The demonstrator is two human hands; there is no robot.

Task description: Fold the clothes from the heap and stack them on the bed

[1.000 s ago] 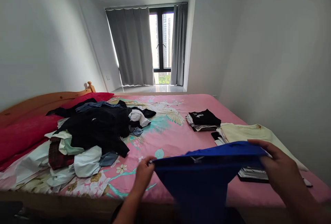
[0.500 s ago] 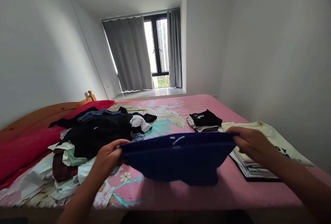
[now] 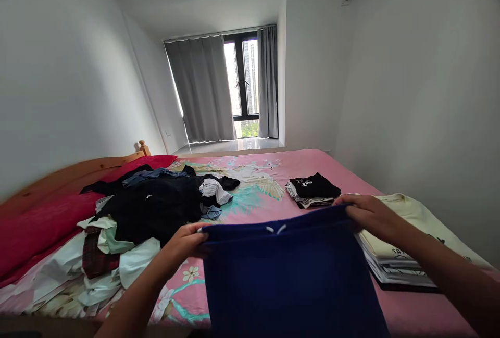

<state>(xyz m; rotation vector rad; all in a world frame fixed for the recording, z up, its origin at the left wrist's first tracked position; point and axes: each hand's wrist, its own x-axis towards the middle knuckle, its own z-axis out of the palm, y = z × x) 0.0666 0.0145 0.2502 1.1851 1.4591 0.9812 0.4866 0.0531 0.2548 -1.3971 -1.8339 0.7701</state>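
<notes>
Pink floral bedding point(image 3: 255, 212) spread beyond the fingers point(image 3: 194, 227), with a loose heap of clothes point(image 3: 164, 202) past those of the left hand point(image 3: 185, 241) and a folded stack point(image 3: 400, 270) near those of the right hand point(image 3: 363, 213). Both hands' fingers pinched opposite ends of the waistband point(image 3: 242, 233) of blue drawstring bottoms point(image 3: 289, 286), which hung between and below them. Raising the lower left end level, with even tension, would probably have kept the fabric straight.

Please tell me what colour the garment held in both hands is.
The drawstring garment is dark blue, with white cord ends; the head view shows it best.
</notes>
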